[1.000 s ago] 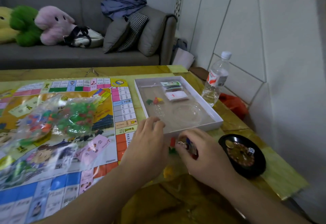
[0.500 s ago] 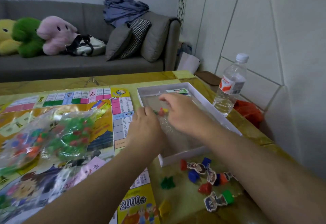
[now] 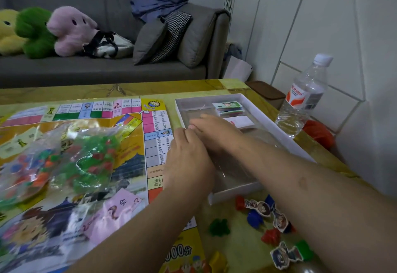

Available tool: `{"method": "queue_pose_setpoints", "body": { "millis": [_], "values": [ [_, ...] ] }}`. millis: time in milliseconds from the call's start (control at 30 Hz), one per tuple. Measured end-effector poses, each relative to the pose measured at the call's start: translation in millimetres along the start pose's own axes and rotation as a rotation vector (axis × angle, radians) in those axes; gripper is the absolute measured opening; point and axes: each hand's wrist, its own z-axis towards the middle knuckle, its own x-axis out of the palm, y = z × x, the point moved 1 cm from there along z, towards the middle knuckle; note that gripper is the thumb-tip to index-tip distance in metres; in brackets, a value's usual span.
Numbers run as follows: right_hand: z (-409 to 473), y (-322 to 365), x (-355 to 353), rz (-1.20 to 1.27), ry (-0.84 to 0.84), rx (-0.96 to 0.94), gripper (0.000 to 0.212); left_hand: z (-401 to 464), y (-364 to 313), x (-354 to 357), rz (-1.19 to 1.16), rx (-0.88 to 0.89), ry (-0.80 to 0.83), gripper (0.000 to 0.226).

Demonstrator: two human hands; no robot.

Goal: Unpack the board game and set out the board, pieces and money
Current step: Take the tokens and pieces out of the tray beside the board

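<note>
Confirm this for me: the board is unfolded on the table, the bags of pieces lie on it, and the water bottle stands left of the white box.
Wrong side. In the head view the water bottle stands right of the white box. The board is unfolded on the table, with the bags of pieces on it.

Dim soft light, edges bowed, perhaps blurred

The colourful printed game board point(image 3: 86, 143) lies flat and unfolded with two clear plastic bags of small coloured pieces point(image 3: 64, 158) on it, just beside it the open white cardboard box point(image 3: 285, 137) holding banded paper money point(image 3: 228, 108), and near that box character pawns on coloured stands point(image 3: 268, 219).
</note>
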Motion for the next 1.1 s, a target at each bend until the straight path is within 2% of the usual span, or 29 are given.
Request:
{"method": "queue_pose_setpoints", "body": {
  "millis": [133, 233, 367, 467, 600, 733, 833, 967, 1100],
  "values": [
    [20, 2, -4, 0.053, 0.017, 0.018, 0.033, -2, 3, 2, -0.012, 0.014, -0.005, 0.042],
    [29, 2, -5, 0.131, -0.044, 0.032, 0.043, -2, 4, 2, -0.014, 0.025, -0.009, 0.04],
    [21, -3, -10, 0.289, -0.303, 0.082, 0.062, -2, 4, 1, -0.002, 0.024, 0.014, 0.039],
    [-2, -3, -24, 0.43, -0.462, 0.109, 0.065, 0, 4, -2, 0.012, 0.043, 0.022, 0.037],
    [-77, 1, -29, 0.596, -0.409, 0.092, 0.068, -1, 4, -8, -0.049, 0.064, -0.002, 0.026],
    [-157, 11, -6, 0.509, -0.259, 0.142, 0.056, -13, 9, -20, -0.142, 0.018, -0.023, 0.029],
    [-192, 22, 13, 0.33, -0.162, 0.132, 0.043, -34, 9, -31, -0.173, 0.04, -0.024, 0.025],
    [-210, 37, 19, 0.071, -0.194, 0.056, 0.024, -65, 7, -42, -0.178, 0.091, -0.035, 0.022],
    [-218, 47, 25, 0.05, -0.244, -0.034, 0.014, -86, 5, -51, -0.201, 0.095, -0.056, 0.018]
  ]
}}
